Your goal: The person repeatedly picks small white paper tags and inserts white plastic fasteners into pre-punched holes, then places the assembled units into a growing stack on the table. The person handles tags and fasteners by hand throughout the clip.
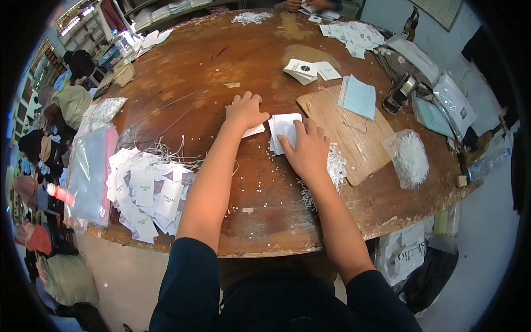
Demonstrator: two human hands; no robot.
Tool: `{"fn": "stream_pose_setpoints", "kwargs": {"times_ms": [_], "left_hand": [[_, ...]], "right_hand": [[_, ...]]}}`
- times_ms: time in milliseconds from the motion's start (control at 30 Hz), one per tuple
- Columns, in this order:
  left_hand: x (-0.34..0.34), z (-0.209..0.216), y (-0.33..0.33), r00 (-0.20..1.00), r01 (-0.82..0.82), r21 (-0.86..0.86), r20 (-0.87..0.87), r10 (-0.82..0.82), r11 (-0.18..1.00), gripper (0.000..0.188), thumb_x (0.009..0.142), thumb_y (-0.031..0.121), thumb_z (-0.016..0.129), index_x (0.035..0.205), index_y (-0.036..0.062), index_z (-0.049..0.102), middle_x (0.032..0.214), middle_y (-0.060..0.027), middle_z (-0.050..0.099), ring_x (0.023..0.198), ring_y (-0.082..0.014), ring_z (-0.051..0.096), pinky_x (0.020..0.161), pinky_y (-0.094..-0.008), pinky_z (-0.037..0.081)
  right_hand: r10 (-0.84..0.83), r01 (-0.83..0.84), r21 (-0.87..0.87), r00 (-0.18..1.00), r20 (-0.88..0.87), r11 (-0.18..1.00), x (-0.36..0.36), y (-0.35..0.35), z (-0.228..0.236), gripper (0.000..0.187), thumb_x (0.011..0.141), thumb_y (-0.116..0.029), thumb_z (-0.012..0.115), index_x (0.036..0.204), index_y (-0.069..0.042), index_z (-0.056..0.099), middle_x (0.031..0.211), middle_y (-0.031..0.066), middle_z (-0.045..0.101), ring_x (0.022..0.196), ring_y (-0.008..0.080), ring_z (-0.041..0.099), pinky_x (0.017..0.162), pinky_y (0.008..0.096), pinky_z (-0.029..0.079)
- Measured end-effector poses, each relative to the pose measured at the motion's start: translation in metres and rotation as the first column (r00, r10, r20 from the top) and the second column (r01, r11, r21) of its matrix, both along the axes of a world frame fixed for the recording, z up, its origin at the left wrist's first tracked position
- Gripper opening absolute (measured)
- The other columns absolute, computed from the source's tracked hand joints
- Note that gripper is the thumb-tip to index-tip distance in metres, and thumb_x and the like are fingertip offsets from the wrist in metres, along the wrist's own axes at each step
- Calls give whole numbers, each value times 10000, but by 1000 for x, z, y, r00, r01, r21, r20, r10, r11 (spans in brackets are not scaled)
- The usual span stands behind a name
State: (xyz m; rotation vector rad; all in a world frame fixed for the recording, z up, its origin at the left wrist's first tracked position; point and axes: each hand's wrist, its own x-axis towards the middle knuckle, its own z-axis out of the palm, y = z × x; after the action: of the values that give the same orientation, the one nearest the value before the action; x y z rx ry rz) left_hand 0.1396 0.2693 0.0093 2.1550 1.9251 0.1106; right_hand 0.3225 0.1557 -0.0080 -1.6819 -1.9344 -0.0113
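My left hand (246, 113) curls over a few white cards (254, 131) near the middle of the wooden table; most of them are hidden beneath the palm. Just to the right, my right hand (306, 145) grips a slightly uneven stack of blank white tags (283, 126), thumb on top and fingers along the right side. Beside my right wrist lies a heap of white strings (336, 166). Left of my left forearm spreads a large loose pile of printed white tags (145, 191) with strings at its far side.
A wooden board (354, 141) bears a light blue pad (358, 97). Farther off lie stacked printed cards (302, 71) and a tag pile (354, 36). A bag of white strings (410, 157), a tape dispenser (399, 91) and clear plastic bags (91, 174) line the sides. A co-worker's hands (310, 5) show at the far edge.
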Motion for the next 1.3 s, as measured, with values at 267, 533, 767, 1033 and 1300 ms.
{"fn": "stream_pose_setpoints", "kwargs": {"times_ms": [267,533,767,1033,1300], "left_hand": [[2,-2,-59,998,53,56,-32,-51,997,527,834,380,627,1291,121,574,1324,-98,533,1254,-342,493,1012,-486,474],[-18,12,-115,980,-170,196,139,144,966,906,819,638,677,1447,29,439,1513,-163,394,1386,-357,403,1086,-481,408],[-23,9,-134,947,-157,208,309,88,965,1050,647,637,817,1421,31,448,1433,-137,486,1241,-375,546,967,-476,515],[-23,24,-140,941,-208,183,306,145,961,983,604,479,896,1366,-16,520,1412,-145,503,1280,-298,532,1025,-397,476],[-36,3,-142,721,-285,305,693,-7,909,891,629,196,922,1399,14,511,1539,-143,272,1351,-305,429,1077,-401,435]], "right_hand": [[7,-5,-33,998,63,999,-9,-16,2,562,781,-426,774,1170,-47,629,1255,200,541,1105,366,549,888,487,430],[44,-45,-36,999,-30,998,-6,-15,-9,605,773,-410,792,1188,-6,616,1269,238,536,1125,404,549,901,491,463],[-40,40,-33,999,5,999,-6,-3,-4,598,818,-476,731,1172,-3,638,1216,223,593,1104,401,566,881,480,478],[-102,108,-70,992,79,992,-8,-2,-8,595,814,-489,733,1132,7,649,1212,198,619,1099,378,582,876,488,482],[-55,64,110,995,-81,992,-6,-2,-8,448,788,-244,807,1118,11,641,1138,178,636,1026,323,613,828,416,515]]}}
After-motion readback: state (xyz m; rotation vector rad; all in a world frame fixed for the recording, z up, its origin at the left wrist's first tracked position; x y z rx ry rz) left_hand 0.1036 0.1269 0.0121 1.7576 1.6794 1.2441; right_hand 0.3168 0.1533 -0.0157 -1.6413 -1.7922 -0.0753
